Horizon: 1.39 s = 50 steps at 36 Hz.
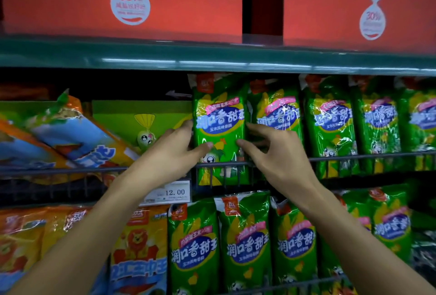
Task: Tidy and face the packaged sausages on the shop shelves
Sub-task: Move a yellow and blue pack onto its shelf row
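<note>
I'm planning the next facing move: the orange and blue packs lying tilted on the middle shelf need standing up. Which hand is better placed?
Probably the left hand: it grips the left edge of the green pack, nearest the tilted packs. The right hand would have to cross over.

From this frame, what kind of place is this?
Very likely a grocery shop aisle. Shelves are stacked with rows of identical green packs, a price tag reading 12.00 is clipped to the wire rail, and both hands, left and right, hold the end pack.
</note>
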Each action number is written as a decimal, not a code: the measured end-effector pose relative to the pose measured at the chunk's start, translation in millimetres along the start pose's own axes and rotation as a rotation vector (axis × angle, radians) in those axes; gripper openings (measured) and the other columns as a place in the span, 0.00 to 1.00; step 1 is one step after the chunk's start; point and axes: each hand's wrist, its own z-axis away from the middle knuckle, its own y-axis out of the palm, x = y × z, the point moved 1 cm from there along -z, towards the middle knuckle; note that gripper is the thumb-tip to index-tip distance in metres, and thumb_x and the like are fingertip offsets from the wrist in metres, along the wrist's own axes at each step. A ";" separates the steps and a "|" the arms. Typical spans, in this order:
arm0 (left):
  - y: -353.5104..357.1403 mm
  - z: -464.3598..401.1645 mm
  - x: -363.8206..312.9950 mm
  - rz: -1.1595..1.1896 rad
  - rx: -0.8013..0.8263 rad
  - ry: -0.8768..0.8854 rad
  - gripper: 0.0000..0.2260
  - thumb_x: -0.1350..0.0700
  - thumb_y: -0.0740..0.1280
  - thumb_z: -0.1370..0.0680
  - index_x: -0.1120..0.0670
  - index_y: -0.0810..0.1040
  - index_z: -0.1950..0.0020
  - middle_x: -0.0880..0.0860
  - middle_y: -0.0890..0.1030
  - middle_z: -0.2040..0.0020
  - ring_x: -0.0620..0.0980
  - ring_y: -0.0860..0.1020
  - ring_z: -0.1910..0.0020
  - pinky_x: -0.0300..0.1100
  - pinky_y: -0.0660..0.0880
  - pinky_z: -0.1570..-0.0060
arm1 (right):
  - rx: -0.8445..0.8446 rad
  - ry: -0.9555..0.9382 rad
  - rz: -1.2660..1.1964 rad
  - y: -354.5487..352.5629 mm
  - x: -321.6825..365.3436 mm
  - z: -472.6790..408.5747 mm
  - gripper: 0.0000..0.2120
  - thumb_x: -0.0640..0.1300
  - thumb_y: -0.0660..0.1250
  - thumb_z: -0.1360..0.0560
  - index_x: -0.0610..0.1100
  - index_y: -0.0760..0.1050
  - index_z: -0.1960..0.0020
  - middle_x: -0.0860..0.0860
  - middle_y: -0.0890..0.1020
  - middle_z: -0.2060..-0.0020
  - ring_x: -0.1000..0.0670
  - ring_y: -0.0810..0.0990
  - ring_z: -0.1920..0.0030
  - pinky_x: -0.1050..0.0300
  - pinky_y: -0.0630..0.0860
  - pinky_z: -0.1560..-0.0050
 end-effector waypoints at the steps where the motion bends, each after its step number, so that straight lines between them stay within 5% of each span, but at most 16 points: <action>1: -1.9 0.0 -2.3 0.002 0.008 -0.002 0.14 0.43 0.67 0.18 0.45 0.64 0.56 0.52 0.79 0.58 0.47 0.77 0.68 0.40 0.67 0.73 | -0.006 0.005 -0.001 -0.2 -0.2 0.0 0.26 0.52 0.73 0.22 0.43 0.76 0.28 0.49 0.87 0.46 0.54 0.86 0.48 0.51 0.82 0.41; 4: -2.4 -0.1 -1.9 0.004 0.009 -0.017 0.13 0.43 0.67 0.19 0.47 0.65 0.53 0.57 0.81 0.49 0.52 0.81 0.58 0.47 0.78 0.59 | -0.022 0.003 -0.001 0.5 -0.5 0.1 0.26 0.53 0.74 0.23 0.44 0.76 0.28 0.49 0.87 0.47 0.53 0.86 0.50 0.51 0.83 0.43; 7: 1.2 1.6 4.2 -0.067 -0.016 -0.034 0.20 0.38 0.67 0.20 0.50 0.69 0.39 0.57 0.82 0.45 0.53 0.81 0.53 0.55 0.79 0.51 | -0.087 -0.071 0.043 2.2 -3.8 4.8 0.24 0.53 0.75 0.24 0.45 0.78 0.30 0.52 0.85 0.40 0.52 0.85 0.47 0.50 0.82 0.42; 11: 6.0 18.2 9.2 -0.117 -0.228 0.025 0.39 0.37 0.68 0.22 0.44 0.51 0.18 0.46 0.70 0.28 0.50 0.79 0.41 0.54 0.78 0.41 | -0.210 -0.259 0.157 7.3 -10.6 14.1 0.21 0.47 0.75 0.23 0.45 0.79 0.32 0.54 0.77 0.30 0.51 0.75 0.31 0.54 0.76 0.34; 17: 16.4 26.1 11.0 -0.281 -0.282 0.436 0.24 0.41 0.55 0.14 0.42 0.60 0.18 0.39 0.48 0.16 0.45 0.52 0.17 0.49 0.71 0.35 | -0.137 -0.436 0.192 27.7 -14.0 24.7 0.17 0.42 0.63 0.17 0.47 0.77 0.28 0.54 0.71 0.24 0.53 0.68 0.23 0.55 0.73 0.30; 21: 23.9 26.0 12.5 -0.377 -0.219 0.443 0.25 0.36 0.45 0.15 0.38 0.55 0.17 0.35 0.45 0.17 0.38 0.44 0.18 0.47 0.64 0.28 | -0.131 -0.367 0.218 34.2 -13.8 28.2 0.21 0.48 0.58 0.16 0.47 0.73 0.25 0.56 0.70 0.24 0.56 0.63 0.21 0.58 0.66 0.25; 27: 19.1 27.4 6.4 -0.363 -0.155 0.378 0.26 0.33 0.42 0.17 0.34 0.49 0.18 0.31 0.40 0.19 0.34 0.37 0.20 0.43 0.55 0.25 | -0.124 -0.316 0.254 36.9 -11.8 26.2 0.23 0.54 0.57 0.16 0.46 0.72 0.25 0.56 0.72 0.25 0.55 0.63 0.21 0.54 0.65 0.23; 30: 22.7 28.9 6.6 -0.399 -0.185 0.386 0.26 0.36 0.46 0.16 0.36 0.52 0.17 0.34 0.44 0.18 0.36 0.39 0.19 0.44 0.61 0.26 | -0.091 -0.301 0.269 35.5 -12.3 27.4 0.24 0.56 0.56 0.16 0.47 0.71 0.23 0.56 0.70 0.24 0.55 0.60 0.20 0.54 0.62 0.22; 33: 24.7 33.4 12.5 -0.377 -0.247 0.412 0.23 0.40 0.53 0.14 0.43 0.65 0.20 0.40 0.57 0.17 0.41 0.50 0.18 0.51 0.72 0.28 | -0.076 -0.297 0.270 34.6 -12.7 30.0 0.26 0.57 0.56 0.16 0.47 0.70 0.23 0.56 0.69 0.23 0.54 0.59 0.19 0.54 0.59 0.21; 36: 23.2 44.7 23.9 -0.306 -0.288 0.413 0.20 0.45 0.59 0.14 0.49 0.76 0.26 0.46 0.68 0.21 0.46 0.60 0.19 0.55 0.70 0.27 | -0.084 -0.317 0.253 35.8 -15.5 30.1 0.26 0.58 0.56 0.17 0.47 0.70 0.23 0.55 0.69 0.23 0.53 0.60 0.20 0.55 0.56 0.21; 41: 3.5 82.8 41.8 -0.337 -0.327 0.416 0.17 0.52 0.63 0.15 0.54 0.77 0.28 0.51 0.71 0.24 0.51 0.68 0.23 0.54 0.70 0.27 | -0.174 -0.299 0.076 45.2 -8.4 34.2 0.20 0.55 0.62 0.19 0.48 0.79 0.31 0.53 0.75 0.28 0.52 0.65 0.22 0.47 0.64 0.24; 44: -17.8 101.6 54.7 -0.385 -0.409 0.424 0.15 0.57 0.64 0.16 0.57 0.80 0.31 0.53 0.74 0.27 0.53 0.71 0.25 0.54 0.70 0.28 | -0.187 -0.329 -0.122 54.5 10.8 37.8 0.17 0.49 0.66 0.19 0.45 0.80 0.34 0.52 0.80 0.33 0.51 0.70 0.26 0.57 0.65 0.25; 47: -38.1 115.8 69.4 -0.423 -0.427 0.417 0.14 0.59 0.65 0.17 0.57 0.80 0.32 0.54 0.74 0.28 0.53 0.71 0.26 0.51 0.69 0.27 | -0.110 -0.366 -0.237 66.7 36.4 42.1 0.18 0.47 0.68 0.19 0.44 0.78 0.31 0.53 0.79 0.34 0.52 0.73 0.29 0.62 0.67 0.28; 50: -51.8 127.2 86.3 -0.474 -0.420 0.442 0.14 0.59 0.65 0.17 0.58 0.79 0.32 0.55 0.75 0.28 0.53 0.71 0.25 0.51 0.69 0.26 | 0.012 -0.372 -0.296 81.2 61.6 43.9 0.21 0.50 0.67 0.18 0.49 0.73 0.26 0.55 0.76 0.30 0.55 0.71 0.27 0.53 0.72 0.29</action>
